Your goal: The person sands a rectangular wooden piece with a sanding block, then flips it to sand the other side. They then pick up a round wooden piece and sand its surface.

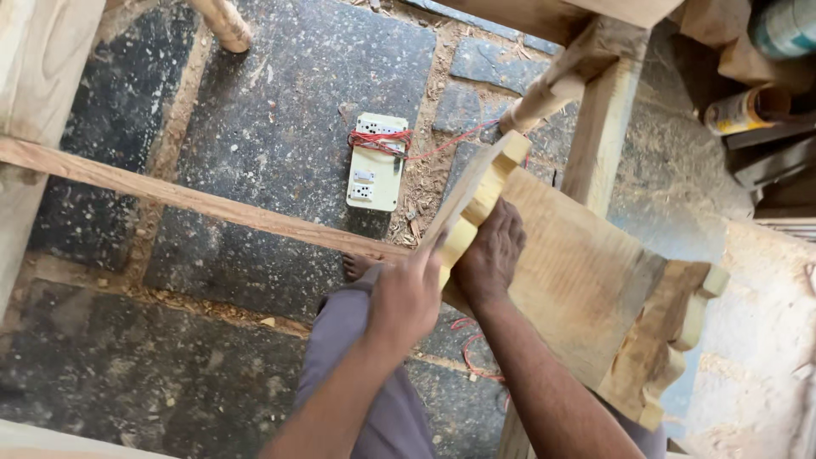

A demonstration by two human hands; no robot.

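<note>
1. Over a dark speckled stone floor strewn with sawdust, both bare hands work on a carved wooden panel that lies tilted across the lower right of the view.
2. Its scalloped near edge stands up between the two hands, pale and freshly cut.
3. The left hand presses against the outer face of that edge, its fingers stretched upward along the wood; whether they curl around it cannot be told.
4. The right hand lies palm down on the panel's broad face, just behind the edge, fingers spread flat and gripping nothing.
5. A second carved end of the panel shows at the far right, well apart from the hands.
6. Beyond the hands, a cream switch-and-socket board with red wire wound around it rests on the floor.
7. A long wooden slat runs across the view left of the hands, and a bare foot shows just below it.
8. A turned wooden leg slants above the panel.
</note>
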